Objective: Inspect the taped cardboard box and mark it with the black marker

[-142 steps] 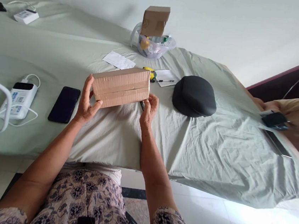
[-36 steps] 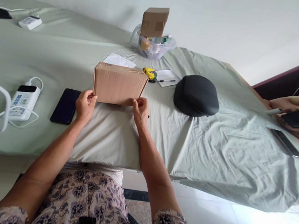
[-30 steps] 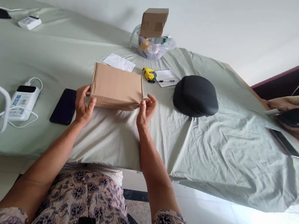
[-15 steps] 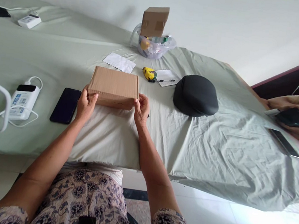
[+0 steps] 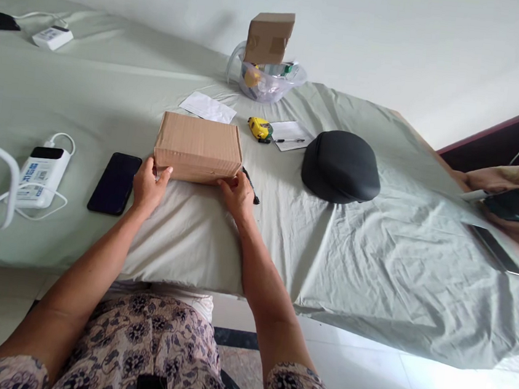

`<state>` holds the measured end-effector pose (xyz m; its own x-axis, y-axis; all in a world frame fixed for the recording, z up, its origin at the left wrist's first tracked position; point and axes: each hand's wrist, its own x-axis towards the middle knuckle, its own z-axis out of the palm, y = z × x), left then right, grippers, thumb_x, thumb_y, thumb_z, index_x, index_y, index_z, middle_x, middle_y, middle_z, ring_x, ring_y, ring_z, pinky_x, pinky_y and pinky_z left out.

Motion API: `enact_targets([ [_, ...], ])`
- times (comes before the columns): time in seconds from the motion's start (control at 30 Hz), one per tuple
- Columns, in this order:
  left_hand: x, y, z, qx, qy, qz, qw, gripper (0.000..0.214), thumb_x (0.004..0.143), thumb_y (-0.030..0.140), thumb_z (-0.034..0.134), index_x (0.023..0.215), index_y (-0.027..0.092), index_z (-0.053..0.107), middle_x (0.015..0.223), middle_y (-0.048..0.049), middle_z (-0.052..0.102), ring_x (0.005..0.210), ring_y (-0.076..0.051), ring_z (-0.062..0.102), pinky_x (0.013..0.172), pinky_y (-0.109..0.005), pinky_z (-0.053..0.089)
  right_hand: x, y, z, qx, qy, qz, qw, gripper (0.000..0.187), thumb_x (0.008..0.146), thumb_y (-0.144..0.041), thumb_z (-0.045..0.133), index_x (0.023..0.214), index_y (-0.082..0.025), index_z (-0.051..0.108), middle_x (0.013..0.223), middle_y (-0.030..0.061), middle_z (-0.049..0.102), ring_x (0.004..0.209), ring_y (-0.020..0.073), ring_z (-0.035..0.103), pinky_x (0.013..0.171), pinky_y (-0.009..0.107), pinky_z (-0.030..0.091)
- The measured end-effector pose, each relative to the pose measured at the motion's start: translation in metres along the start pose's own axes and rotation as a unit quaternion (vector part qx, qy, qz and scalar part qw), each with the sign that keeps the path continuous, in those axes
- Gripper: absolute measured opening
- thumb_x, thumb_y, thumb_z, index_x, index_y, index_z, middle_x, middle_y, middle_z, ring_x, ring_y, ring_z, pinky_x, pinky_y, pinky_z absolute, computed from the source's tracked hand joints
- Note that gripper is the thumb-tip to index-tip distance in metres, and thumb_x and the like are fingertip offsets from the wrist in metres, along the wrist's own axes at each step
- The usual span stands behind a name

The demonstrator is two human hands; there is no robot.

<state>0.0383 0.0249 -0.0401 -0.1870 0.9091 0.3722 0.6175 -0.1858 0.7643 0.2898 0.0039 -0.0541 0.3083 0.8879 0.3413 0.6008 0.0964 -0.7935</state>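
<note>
Here, the cardboard box (image 5: pixel 198 148) sat back from the front edge of the table (image 5: pixel 180 245), long axis nearly parallel to it. Left hand (image 5: pixel 149 186) and right hand (image 5: pixel 237 199), equally near, gripped its close corners with part-curled fingers, box ahead and between; dark phone (image 5: pixel 114 183) just beside the left.

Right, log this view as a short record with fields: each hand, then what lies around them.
Left hand: on the near left corner of the cardboard box
Right hand: on its near right corner
Beside left hand: dark phone, lying flat
Beside right hand: thin dark object, partly hidden
Farther left: white power bank
Farther right: black case
Beyond box: white paper, yellow tape measure
By the wall: clear plastic basin, smaller carton on top
</note>
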Motion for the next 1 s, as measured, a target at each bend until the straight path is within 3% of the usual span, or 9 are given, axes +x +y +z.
enact_targets([
  [0.13, -0.002, 0.008, -0.006, -0.069, 0.047, 0.086, 0.993, 0.057, 0.088, 0.061, 0.06, 0.128, 0.02, 0.059, 0.121, -0.0156, 0.067, 0.115, -0.03, 0.064, 0.1, -0.045, 0.051, -0.002, -0.015, -0.006, 0.095, 0.07, -0.004, 0.993, 0.041, 0.082, -0.058, 0.065, 0.106, -0.025, 0.059, 0.073, -0.0045, 0.053, 0.07, 0.0156, 0.053, 0.075, 0.034, 0.046],
  [0.27, -0.006, 0.012, -0.006, -0.143, 0.055, 0.152, 0.976, 0.085, 0.083, 0.073, 0.062, 0.147, 0.021, 0.043, 0.147, -0.0184, 0.052, 0.138, -0.032, 0.051, 0.116, -0.048, 0.042, -0.007, -0.026, -0.012, 0.164, 0.115, -0.073, 0.977, 0.046, 0.085, -0.061, 0.062, 0.115, -0.027, 0.056, 0.073, -0.0049, 0.047, 0.07, 0.015, 0.051, 0.078, 0.035, 0.048],
  [0.43, -0.006, 0.006, -0.002, -0.188, 0.048, 0.101, 0.976, 0.086, 0.083, 0.073, 0.063, 0.148, 0.022, 0.042, 0.145, -0.0186, 0.053, 0.138, -0.033, 0.053, 0.112, -0.047, 0.046, -0.01, -0.03, -0.013, 0.164, 0.118, -0.139, 0.969, 0.046, 0.084, -0.06, 0.065, 0.117, -0.029, 0.058, 0.079, -0.0028, 0.047, 0.073, 0.0159, 0.051, 0.079, 0.037, 0.049],
  [0.57, -0.005, 0.004, -0.002, -0.187, 0.054, 0.072, 0.978, 0.083, 0.082, 0.074, 0.063, 0.146, 0.023, 0.045, 0.142, -0.0175, 0.057, 0.13, -0.032, 0.059, 0.101, -0.044, 0.053, -0.01, -0.034, -0.013, 0.124, 0.116, -0.139, 0.976, 0.041, 0.087, -0.063, 0.06, 0.109, -0.028, 0.06, 0.081, -0.0008, 0.048, 0.073, 0.0171, 0.052, 0.078, 0.039, 0.05],
  [0.77, 0.0, 0.008, -0.006, -0.219, 0.09, 0.056, 0.97, 0.074, 0.085, 0.079, 0.053, 0.135, 0.025, 0.048, 0.128, -0.0142, 0.063, 0.115, -0.027, 0.067, 0.096, -0.04, 0.056, -0.013, -0.033, -0.016, 0.128, 0.084, -0.171, 0.973, 0.056, 0.085, -0.077, 0.051, 0.111, -0.028, 0.06, 0.087, 0.0031, 0.054, 0.079, 0.0203, 0.057, 0.08, 0.042, 0.053],
  [0.9, 0.005, 0.009, -0.012, -0.214, 0.102, 0.057, 0.97, 0.071, 0.084, 0.081, 0.053, 0.123, 0.022, 0.053, 0.115, -0.012, 0.066, 0.107, -0.025, 0.068, 0.094, -0.039, 0.056, -0.013, -0.034, -0.024, 0.086, 0.074, -0.225, 0.968, 0.059, 0.089, -0.077, 0.044, 0.12, -0.029, 0.06, 0.115, 0.0105, 0.059, 0.112, 0.0283, 0.061, 0.1, 0.051, 0.05],
  [1.0, 0.006, 0.011, -0.015, -0.207, 0.107, 0.055, 0.971, 0.069, 0.084, 0.08, 0.053, 0.12, 0.021, 0.054, 0.109, -0.0103, 0.066, 0.099, -0.023, 0.068, 0.091, -0.038, 0.056, -0.011, -0.033, -0.027, 0.077, 0.051, -0.234, 0.968, 0.073, 0.087, -0.078, 0.047, 0.143, -0.032, 0.046, 0.151, 0.0127, 0.045, 0.147, 0.0341, 0.041, 0.115, 0.059, 0.039],
])
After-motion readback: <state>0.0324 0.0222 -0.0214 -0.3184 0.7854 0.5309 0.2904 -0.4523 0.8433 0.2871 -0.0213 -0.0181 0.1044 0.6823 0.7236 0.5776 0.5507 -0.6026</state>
